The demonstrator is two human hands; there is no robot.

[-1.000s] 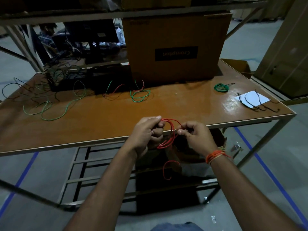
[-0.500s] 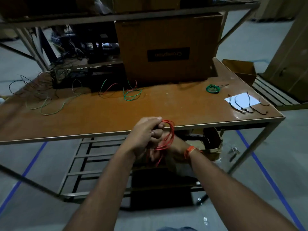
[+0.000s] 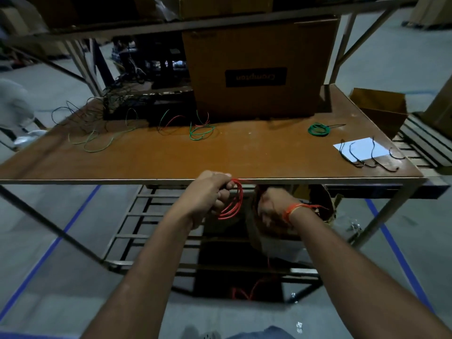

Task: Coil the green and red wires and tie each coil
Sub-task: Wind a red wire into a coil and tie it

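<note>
The person is partway through winding the red wire (image 3: 232, 200) into a coil, just below the near edge of the table (image 3: 171, 165). The left hand (image 3: 210, 194) grips the stacked loops, fingers curled round them near their top, so the coil hangs down to its right. The right hand (image 3: 271, 209) sits lower and just right of the coil, blurred; whether it pinches the wire cannot be told from this view. A red tail (image 3: 247, 291) shows far below on the floor frame, so there seems to be more wire to wind. To do this step well, the left hand should keep every loop pinched at one spot while the right hand feeds each new turn at the same size, laid flat against the others and untwisted; the tail should run freely so it does not snag on the frame bars, and a short end should be left spare for the tie. As for counts: one red coil is in hand; one finished green coil (image 3: 318, 129) lies at the far right of the table; one loose bundle of green and red wire (image 3: 201, 130) lies mid-table, with a tangle of green strands (image 3: 97, 140) to its left, too knotted to count. About five short black ties (image 3: 367, 156) lie on and beside one white sheet (image 3: 362, 148) at the right. One big carton (image 3: 256, 69) stands at the far side.
</note>
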